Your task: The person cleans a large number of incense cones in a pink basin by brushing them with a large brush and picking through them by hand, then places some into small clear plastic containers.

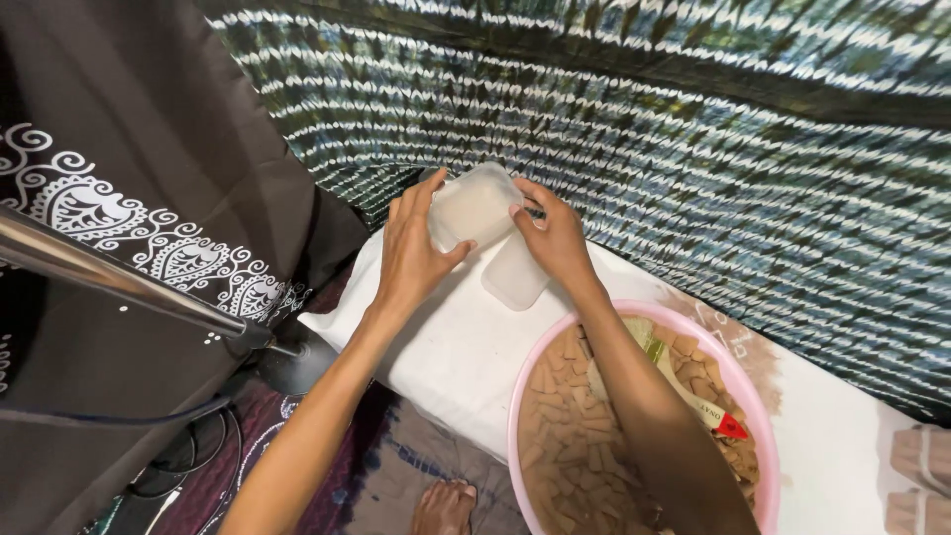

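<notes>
Gripping a clear tub (pixel 474 206) just beyond the pink basin (pixel 525 396) — left hand (pixel 411 260) and right hand (pixel 555 238) both clasp it; steady, even pressure looks wise — lid (pixel 515 272) lies beneath.

Far wall hung with a dark green-black cloth (pixel 693 149), crossed by rows of small white tie-dye marks in wavy bands. Left, a brown-black fabric (pixel 149 178) printed with white paisley scrolls and dots. Low surface under a plain white sheet (pixel 446 357). Clear, frosted-white container (pixel 474 206) in both hands, a second milky one (pixel 515 272) just beneath. Near right, a pale pink basin (pixel 525 396) filled with tan, biscuit-coloured pieces (pixel 570 426); a cream packet with a red corner (pixel 718 421) among them. Floor cloth (pixel 396 466) purplish with blue blotches. Metal pole (pixel 109 272) at left, silver-grey.
</notes>
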